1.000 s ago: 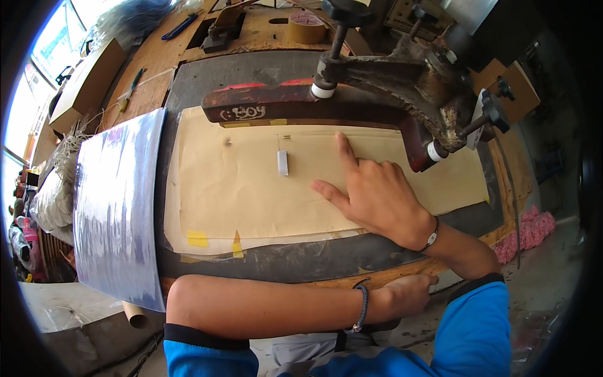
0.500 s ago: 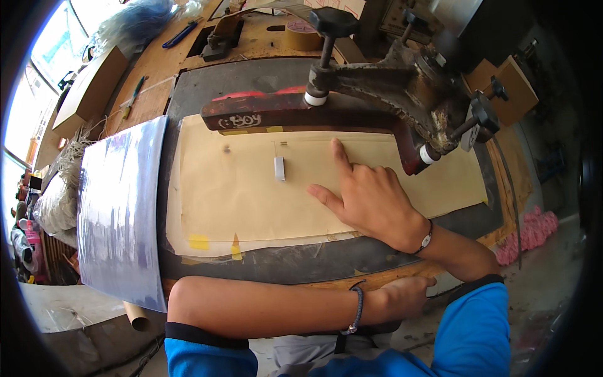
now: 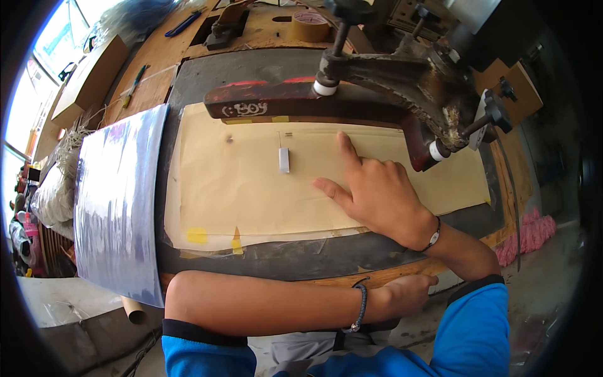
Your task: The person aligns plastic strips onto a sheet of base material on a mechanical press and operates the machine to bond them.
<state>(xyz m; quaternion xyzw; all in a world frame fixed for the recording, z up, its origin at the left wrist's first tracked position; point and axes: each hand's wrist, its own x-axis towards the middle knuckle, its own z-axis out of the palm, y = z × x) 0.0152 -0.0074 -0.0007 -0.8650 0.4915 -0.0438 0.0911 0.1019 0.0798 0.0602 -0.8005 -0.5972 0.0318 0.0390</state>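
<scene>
Currently, the right hand (image 3: 384, 200) is palm down over a cream paper sheet (image 3: 232, 195), index finger and thumb stretched out and apart, the other fingers bent, with nothing visible in its hold. The index fingertip lies near the lower edge of a dark red L-shaped bar (image 3: 270, 105), which spans the top of the sheet. A small grey block (image 3: 284, 161) sits on the sheet, left of the thumb and apart from it. Nearer the body, the left hand (image 3: 405, 296) is curled in beside the bench edge (image 3: 386, 274); I cannot tell whether it holds anything. Under the sheet is a dark grey mat (image 3: 264, 264), with bluish clear plastic (image 3: 119, 201) at its left and a tape roll (image 3: 310, 26) beyond the bar
</scene>
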